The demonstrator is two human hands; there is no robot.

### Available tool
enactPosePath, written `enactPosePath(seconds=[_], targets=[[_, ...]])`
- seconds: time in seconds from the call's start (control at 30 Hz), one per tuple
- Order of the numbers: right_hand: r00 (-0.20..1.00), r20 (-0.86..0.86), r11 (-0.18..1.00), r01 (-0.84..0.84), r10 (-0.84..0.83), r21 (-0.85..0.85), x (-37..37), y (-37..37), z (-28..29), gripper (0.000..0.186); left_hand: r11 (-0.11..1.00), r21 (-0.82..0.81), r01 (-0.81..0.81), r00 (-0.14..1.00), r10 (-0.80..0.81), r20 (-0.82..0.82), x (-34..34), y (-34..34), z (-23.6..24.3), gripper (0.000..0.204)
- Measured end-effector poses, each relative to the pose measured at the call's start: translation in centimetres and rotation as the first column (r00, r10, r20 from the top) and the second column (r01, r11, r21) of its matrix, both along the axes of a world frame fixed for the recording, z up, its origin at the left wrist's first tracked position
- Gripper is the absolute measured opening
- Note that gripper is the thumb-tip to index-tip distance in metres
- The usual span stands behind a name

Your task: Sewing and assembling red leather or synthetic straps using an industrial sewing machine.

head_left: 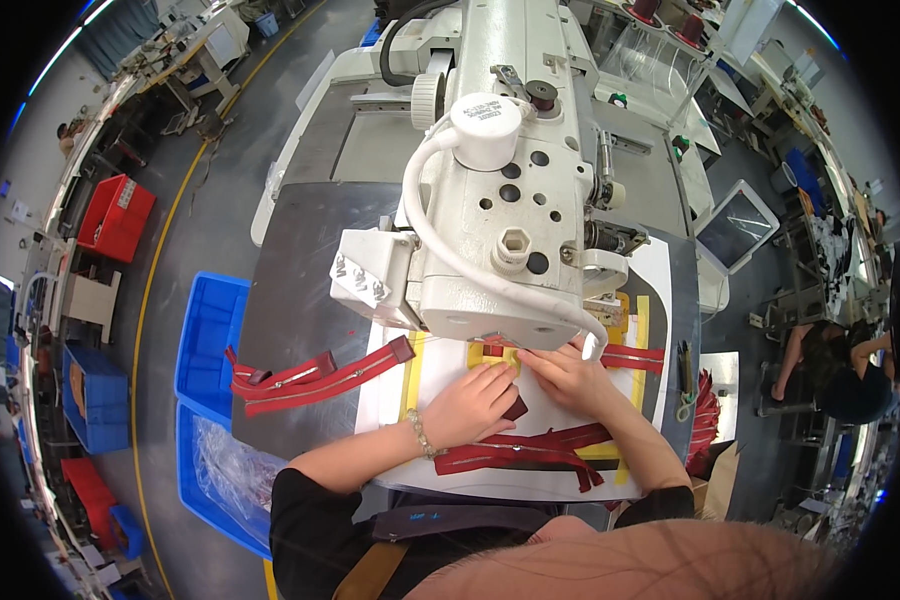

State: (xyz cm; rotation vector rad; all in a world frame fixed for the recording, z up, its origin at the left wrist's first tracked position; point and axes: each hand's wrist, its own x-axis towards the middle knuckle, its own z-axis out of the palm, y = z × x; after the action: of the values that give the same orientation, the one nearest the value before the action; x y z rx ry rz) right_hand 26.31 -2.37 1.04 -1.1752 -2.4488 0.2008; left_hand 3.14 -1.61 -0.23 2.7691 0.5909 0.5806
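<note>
My left hand (475,402) lies with stretched fingers, their tips pressing on a small yellow plate (478,354) under the sewing machine head (500,240). A small red piece (492,350) shows in the plate's middle. From the right, my right hand (570,382) reaches in with its fingers extended, the tips touching the plate's right side; some of its fingers are hidden by the machine. Between my hands sits a dark red scrap of fabric (515,408). Red zippers (520,452) lie crossed just in front of my hands.
More red zippers (335,382) lie left, overhanging the table edge; another zipper (632,358) is at the right. Blue bins (210,345) stand left of the table. Snips (684,380) and a bundle of red zippers (705,410) are at the right edge. A tablet-like screen (738,228) stands behind.
</note>
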Motion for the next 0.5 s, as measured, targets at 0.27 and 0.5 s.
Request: enactPosePath(seconds=[0.27,0.5], targets=[[0.997,0.025,0.975,-0.071,0.067,0.210,-1.5,0.7,-0.3,0.033,1.000,0.008,-0.025,0.999,0.024,0.048,-0.1,-0.3,0.2,0.051],[0.997,-0.034,0.994,-0.059,0.062,0.097,-1.9,0.5,0.1,0.036,0.999,0.000,-0.042,0.981,0.041,0.188,-1.7,1.4,-0.3,0.034]])
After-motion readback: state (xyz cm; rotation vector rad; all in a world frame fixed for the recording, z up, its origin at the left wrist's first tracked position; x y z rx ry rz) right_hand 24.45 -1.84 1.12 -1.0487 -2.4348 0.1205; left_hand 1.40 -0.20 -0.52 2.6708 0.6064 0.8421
